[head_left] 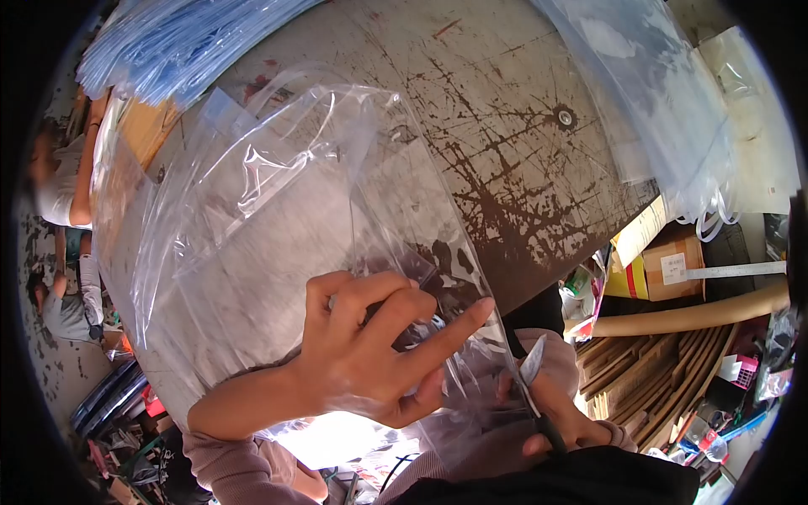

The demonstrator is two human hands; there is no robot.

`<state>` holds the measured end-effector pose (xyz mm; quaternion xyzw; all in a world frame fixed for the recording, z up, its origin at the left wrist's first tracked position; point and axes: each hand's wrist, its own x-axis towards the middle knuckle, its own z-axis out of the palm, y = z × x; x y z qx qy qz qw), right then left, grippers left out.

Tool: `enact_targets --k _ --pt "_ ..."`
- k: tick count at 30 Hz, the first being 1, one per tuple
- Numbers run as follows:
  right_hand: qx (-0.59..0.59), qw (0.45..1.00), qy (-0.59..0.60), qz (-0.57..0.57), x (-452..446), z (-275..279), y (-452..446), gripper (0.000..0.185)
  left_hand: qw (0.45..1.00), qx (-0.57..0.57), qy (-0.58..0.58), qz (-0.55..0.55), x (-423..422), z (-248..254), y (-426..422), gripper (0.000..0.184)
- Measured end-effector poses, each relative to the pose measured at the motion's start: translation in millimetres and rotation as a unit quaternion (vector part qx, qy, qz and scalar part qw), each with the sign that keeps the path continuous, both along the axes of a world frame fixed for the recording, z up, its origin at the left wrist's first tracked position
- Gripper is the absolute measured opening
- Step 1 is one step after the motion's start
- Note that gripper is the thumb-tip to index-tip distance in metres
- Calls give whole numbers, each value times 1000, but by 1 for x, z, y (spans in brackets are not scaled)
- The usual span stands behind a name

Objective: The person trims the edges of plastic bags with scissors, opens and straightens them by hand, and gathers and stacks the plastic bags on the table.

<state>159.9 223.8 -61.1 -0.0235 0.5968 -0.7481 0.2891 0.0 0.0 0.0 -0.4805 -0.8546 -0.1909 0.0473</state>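
Observation:
A large clear plastic sheet (278, 194) lies creased across the table and hangs over its near edge. My left hand (370, 345) is on the near part of this plastic, its fingers bent and the index finger stretched toward the sheet's right edge. A fold of plastic sits between that hand's fingers and thumb. My right hand (564, 412) is closed around a pair of scissors (532, 360) at the sheet's right edge. The pointed blade faces up and the dark handle is partly hidden by the fingers. Whether the blades are apart cannot be seen.
The scratched metal table (505, 109) carries a stack of bluish plastic (194, 42) at the far left and more plastic sheets (648, 93) at right. Cardboard pieces (665, 387) and a box (673, 265) stand at lower right. Another person (71, 185) is at the left.

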Motion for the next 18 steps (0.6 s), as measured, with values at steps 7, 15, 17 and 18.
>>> enact_targets --k 7,15,17,18 --pt "33 999 31 11 -22 18 -1 84 986 99 53 -123 -7 -12 3 54" --pt "-38 998 21 -44 -10 5 -11 87 990 81 60 -99 -2 -10 4 57" --pt "-76 995 -25 -55 5 -1 -6 90 990 84 65 -90 -1 -9 5 59" --pt "-75 995 -27 -56 6 1 -4 90 990 84 63 -90 -1 -10 5 59"
